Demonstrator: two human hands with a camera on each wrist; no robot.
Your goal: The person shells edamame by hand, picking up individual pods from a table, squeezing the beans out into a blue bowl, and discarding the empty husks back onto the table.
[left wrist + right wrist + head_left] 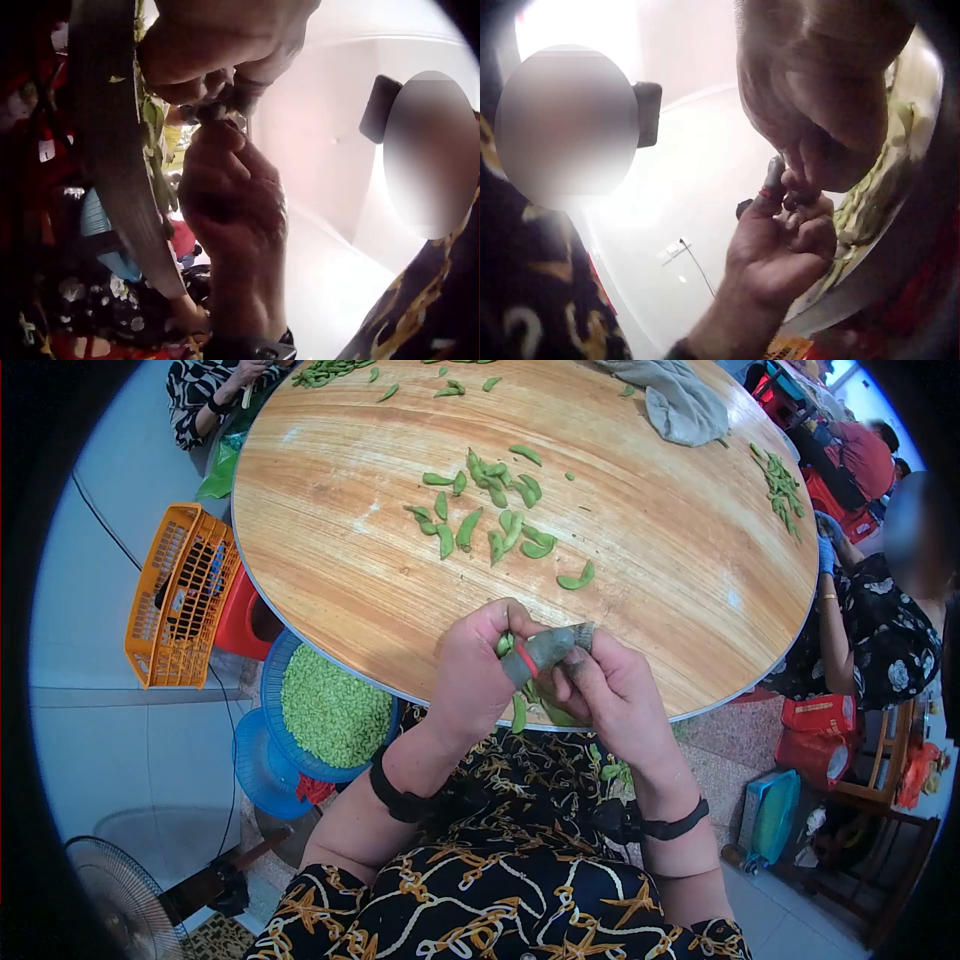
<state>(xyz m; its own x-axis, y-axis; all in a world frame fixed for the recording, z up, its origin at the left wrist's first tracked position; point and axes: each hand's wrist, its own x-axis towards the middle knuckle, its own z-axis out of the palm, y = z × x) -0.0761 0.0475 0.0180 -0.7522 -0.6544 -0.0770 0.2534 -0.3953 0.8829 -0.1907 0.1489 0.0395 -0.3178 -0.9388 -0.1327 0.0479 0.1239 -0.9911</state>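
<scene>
In the head view, both hands meet over the near edge of the round wooden table (pixel 330 510). A grey-green thumb cover (pixel 548 648) with a red band sits on the left hand's (pixel 470 670) thumb. The left fingers are curled, and a bit of green pod (pixel 505 645) shows between them and the thumb. My right hand (pixel 625 695) bends its thumb and fingers against the tip of that cover; I cannot tell what they pinch. Its thumb has dark stains. Below the hands, more soybean pods (pixel 518 713) lie at the table edge.
Scattered soybean pods (pixel 465 530) lie mid-table, with another pile (pixel 780 488) at right and a grey cloth (pixel 683 410) at the back. A blue basin of shelled beans (pixel 335 705) stands at lower left, below an orange crate (pixel 180 600). Another person (pixel 885 620) sits at right.
</scene>
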